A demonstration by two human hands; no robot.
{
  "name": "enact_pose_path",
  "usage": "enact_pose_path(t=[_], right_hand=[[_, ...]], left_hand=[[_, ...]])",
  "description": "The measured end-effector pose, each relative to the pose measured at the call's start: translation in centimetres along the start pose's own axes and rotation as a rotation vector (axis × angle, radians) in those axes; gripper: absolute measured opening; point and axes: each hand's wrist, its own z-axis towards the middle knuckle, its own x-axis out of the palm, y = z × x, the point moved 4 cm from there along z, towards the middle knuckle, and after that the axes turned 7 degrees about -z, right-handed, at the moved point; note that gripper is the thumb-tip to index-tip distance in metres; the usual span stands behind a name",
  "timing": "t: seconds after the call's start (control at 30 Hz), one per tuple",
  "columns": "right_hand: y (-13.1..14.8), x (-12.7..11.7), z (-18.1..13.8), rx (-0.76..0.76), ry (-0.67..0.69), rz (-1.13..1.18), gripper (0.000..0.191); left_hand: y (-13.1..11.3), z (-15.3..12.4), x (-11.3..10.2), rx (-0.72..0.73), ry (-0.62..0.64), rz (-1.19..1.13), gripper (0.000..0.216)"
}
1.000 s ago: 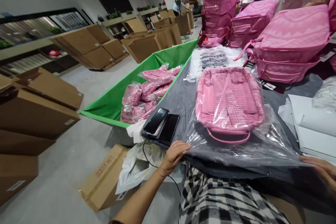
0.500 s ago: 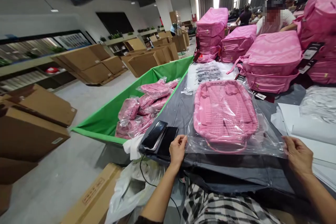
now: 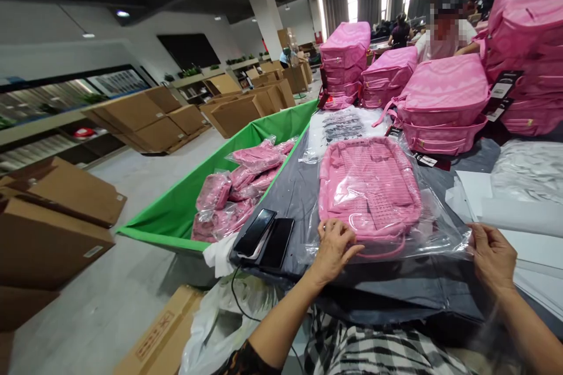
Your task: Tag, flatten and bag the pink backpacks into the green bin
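A pink backpack [image 3: 369, 187] lies flat inside a clear plastic bag [image 3: 444, 237] at the front of the dark-covered table. My left hand [image 3: 333, 251] rests on the bag over the backpack's lower left edge, fingers slightly bent and thumb spread away from them. At the bag's lower right corner, my right hand [image 3: 492, 255] pinches the film between thumb and fingers. A pink loop handle [image 3: 387, 252] shows through the plastic between both hands.
Left of the table, a green fabric bin [image 3: 167, 217] holds several bagged pink items. Two phones [image 3: 277, 243] lie on the table corner. Pink backpacks [image 3: 444, 94] stand stacked behind, white sheets [image 3: 528, 252] at right. A co-worker [image 3: 446, 29] is beyond; cardboard boxes [image 3: 48, 234] stand on the floor.
My left hand has let go of the bag's lower left corner and moved right and slightly up onto the backpack. The right hand still pinches its corner. The view has shifted slightly.
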Motion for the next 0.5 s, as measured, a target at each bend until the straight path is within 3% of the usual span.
enact_pose_path(t=[0.13,0.33,0.5], right_hand=[[0.1,-0.3,0.1,-0.017,-0.005,0.01,0.071],[-0.9,1.2,1.2,0.047,0.097,-0.006,0.069],[-1.4,2.9,2.0,0.09,0.147,-0.053,0.074]], left_hand=[[0.4,1.1,-0.6,-0.048,0.023,-0.12,0.021],[3.4,4.8,0.5,-0.284,0.133,-0.395,0.024],[4.3,4.9,1.3,-0.271,0.16,-0.426,0.026]])
